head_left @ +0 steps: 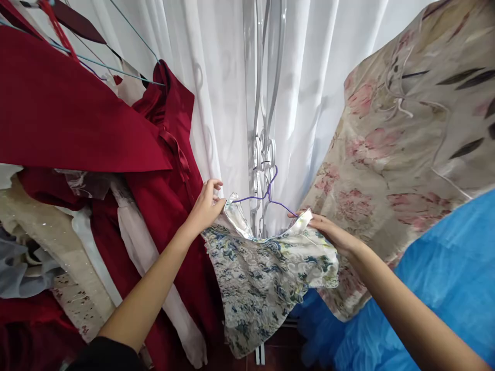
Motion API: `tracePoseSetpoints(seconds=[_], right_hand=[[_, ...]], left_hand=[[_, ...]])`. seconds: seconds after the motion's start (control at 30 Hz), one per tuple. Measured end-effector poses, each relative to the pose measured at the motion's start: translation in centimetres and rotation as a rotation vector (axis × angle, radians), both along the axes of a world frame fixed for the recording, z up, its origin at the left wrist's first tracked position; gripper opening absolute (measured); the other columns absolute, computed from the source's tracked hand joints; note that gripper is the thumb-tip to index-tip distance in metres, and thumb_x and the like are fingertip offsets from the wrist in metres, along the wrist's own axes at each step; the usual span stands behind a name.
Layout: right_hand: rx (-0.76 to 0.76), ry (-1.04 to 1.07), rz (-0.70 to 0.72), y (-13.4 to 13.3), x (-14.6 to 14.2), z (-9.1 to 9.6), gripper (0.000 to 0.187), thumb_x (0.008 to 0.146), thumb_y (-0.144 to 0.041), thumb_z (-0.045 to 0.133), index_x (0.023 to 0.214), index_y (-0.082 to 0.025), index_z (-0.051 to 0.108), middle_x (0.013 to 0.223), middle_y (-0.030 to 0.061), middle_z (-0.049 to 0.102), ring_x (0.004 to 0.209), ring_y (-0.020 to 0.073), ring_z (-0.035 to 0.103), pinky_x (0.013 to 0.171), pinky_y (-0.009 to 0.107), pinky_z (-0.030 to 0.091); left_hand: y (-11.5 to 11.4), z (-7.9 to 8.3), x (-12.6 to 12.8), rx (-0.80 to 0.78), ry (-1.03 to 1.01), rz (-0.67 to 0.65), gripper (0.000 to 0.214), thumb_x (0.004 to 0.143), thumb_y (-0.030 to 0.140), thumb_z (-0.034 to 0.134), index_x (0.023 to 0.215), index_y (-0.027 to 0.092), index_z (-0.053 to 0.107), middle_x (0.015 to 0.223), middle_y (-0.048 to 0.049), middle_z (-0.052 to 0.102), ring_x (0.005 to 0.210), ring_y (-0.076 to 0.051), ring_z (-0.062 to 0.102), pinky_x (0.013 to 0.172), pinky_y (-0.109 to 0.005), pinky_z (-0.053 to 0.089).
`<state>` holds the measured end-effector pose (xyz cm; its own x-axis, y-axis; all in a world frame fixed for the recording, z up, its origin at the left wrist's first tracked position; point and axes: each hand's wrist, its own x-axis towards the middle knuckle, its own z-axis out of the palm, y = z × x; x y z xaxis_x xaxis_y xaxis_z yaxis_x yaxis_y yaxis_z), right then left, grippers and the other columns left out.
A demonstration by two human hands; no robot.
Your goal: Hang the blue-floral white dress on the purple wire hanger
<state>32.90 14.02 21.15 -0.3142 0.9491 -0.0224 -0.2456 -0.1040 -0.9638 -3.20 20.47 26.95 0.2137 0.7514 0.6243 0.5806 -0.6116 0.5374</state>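
L hand [207,206], thumb-finger pinch, & R hand [333,231], half curled, hold floral dress [263,283] by its straps on purple hanger [267,194], lower ctr of frame. Step's prob. seating straps; next calls for level grip. Can't tell if hook's on rack [283,20].

On my feed this looks like a dress shop or costume room, I can't tell which: red clothes [85,118] hang at left, a flowered dress [371,149] upper right, a blue skirt [436,273] lower right, and a white curtain [228,67] spans the back.
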Motion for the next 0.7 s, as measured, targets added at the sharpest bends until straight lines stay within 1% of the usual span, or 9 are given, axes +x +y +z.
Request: tracePoseSetpoints(seconds=[0.07, 0.2, 0.33, 0.4, 0.47, 0.5, 0.57, 0.63, 0.7], right_hand=[[-0.02, 0.005, -0.054, -1.0, 0.7, -1.5, 0.03, 0.08, -0.04, 0.078, 0.101, -0.017, 0.075, 0.086, 0.0056, 0.079, 0.071, 0.0193, 0.072, 0.068, 0.026, 0.057], [-0.006, 0.034, -0.152, -2.6, 1.4, -2.5, 0.032, 0.082, -0.047, 0.077, 0.092, -0.016, 0.076, 0.084, 0.0083, 0.08, 0.067, 0.0213, 0.073, 0.064, 0.028, 0.057], [-0.008, 0.069, -0.239, -3.3, 1.9, -0.4, 0.031, 0.08, -0.045, 0.078, 0.088, -0.015, 0.076, 0.073, 0.0079, 0.078, 0.059, 0.0218, 0.07, 0.058, 0.029, 0.056], [-0.025, 0.092, -0.263, -4.0, 2.6, 0.2, 0.03, 0.082, -0.044, 0.076, 0.089, -0.015, 0.076, 0.073, 0.008, 0.078, 0.06, 0.0223, 0.07, 0.058, 0.03, 0.055], [-0.069, 0.114, -0.263, -5.4, 3.3, -0.6, 0.03, 0.082, -0.045, 0.075, 0.088, -0.016, 0.076, 0.073, 0.0075, 0.077, 0.061, 0.0229, 0.07, 0.058, 0.03, 0.055], [-0.095, 0.122, -0.267, -6.3, 3.5, -1.5, 0.03, 0.079, -0.046, 0.077, 0.086, -0.017, 0.076, 0.07, 0.0065, 0.076, 0.06, 0.0225, 0.069, 0.056, 0.03, 0.054], [-0.126, 0.121, -0.25, -8.5, 3.3, -3.8, 0.029, 0.07, -0.045, 0.084, 0.076, -0.018, 0.075, 0.063, 0.0034, 0.072, 0.055, 0.0192, 0.064, 0.052, 0.027, 0.051], [-0.093, 0.09, -0.147, -11.0, 2.2, -6.3, 0.03, 0.064, -0.043, 0.089, 0.068, -0.017, 0.074, 0.059, 0.0011, 0.069, 0.052, 0.0149, 0.059, 0.051, 0.024, 0.047], [-0.024, 0.046, 0.009, -13.1, 0.3, -8.0, 0.03, 0.073, -0.045, 0.084, 0.073, -0.017, 0.076, 0.065, 0.0026, 0.07, 0.057, 0.0147, 0.06, 0.057, 0.024, 0.049]], left_hand=[[-0.7, -0.7, -0.3, 0.006, 0.02, -0.003, 0.021, 0.094, 0.034, 0.049, 0.108, 0.019, 0.052, 0.102, -0.0036, 0.06, 0.082, -0.015, 0.059, 0.08, -0.028, 0.046], [-2.4, -1.0, -0.7, 0.022, 0.138, 0.035, 0.029, 0.093, 0.048, 0.054, 0.094, 0.019, 0.058, 0.091, -0.0021, 0.065, 0.087, -0.019, 0.061, 0.079, -0.027, 0.043], [-3.4, 1.9, 1.3, 0.056, 0.254, 0.183, 0.04, 0.086, 0.06, 0.06, 0.098, 0.022, 0.064, 0.092, -0.0016, 0.069, 0.081, -0.02, 0.062, 0.071, -0.027, 0.04], [-3.6, 3.5, 2.7, 0.072, 0.31, 0.171, 0.044, 0.084, 0.065, 0.06, 0.096, 0.022, 0.064, 0.09, -0.0012, 0.068, 0.077, -0.019, 0.059, 0.069, -0.027, 0.038], [-3.6, 4.0, 3.9, 0.137, 0.346, 0.139, 0.046, 0.083, 0.067, 0.061, 0.087, 0.021, 0.062, 0.084, -0.0013, 0.064, 0.077, -0.019, 0.056, 0.07, -0.028, 0.038], [-3.5, 3.6, 4.4, 0.184, 0.357, 0.123, 0.047, 0.083, 0.067, 0.061, 0.081, 0.02, 0.059, 0.081, -0.0014, 0.061, 0.077, -0.019, 0.055, 0.072, -0.029, 0.038], [-3.4, 1.4, 5.0, 0.268, 0.365, 0.089, 0.051, 0.086, 0.068, 0.057, 0.072, 0.02, 0.051, 0.075, -0.0018, 0.055, 0.078, -0.02, 0.051, 0.079, -0.032, 0.039], [-3.3, -2.2, 5.5, 0.296, 0.317, 0.063, 0.055, 0.089, 0.071, 0.048, 0.068, 0.02, 0.046, 0.073, -0.0031, 0.052, 0.08, -0.021, 0.049, 0.084, -0.036, 0.039], [-3.6, -5.9, 5.9, 0.226, 0.179, 0.084, 0.057, 0.091, 0.074, 0.038, 0.07, 0.021, 0.045, 0.076, -0.0058, 0.052, 0.084, -0.023, 0.049, 0.087, -0.039, 0.04]])
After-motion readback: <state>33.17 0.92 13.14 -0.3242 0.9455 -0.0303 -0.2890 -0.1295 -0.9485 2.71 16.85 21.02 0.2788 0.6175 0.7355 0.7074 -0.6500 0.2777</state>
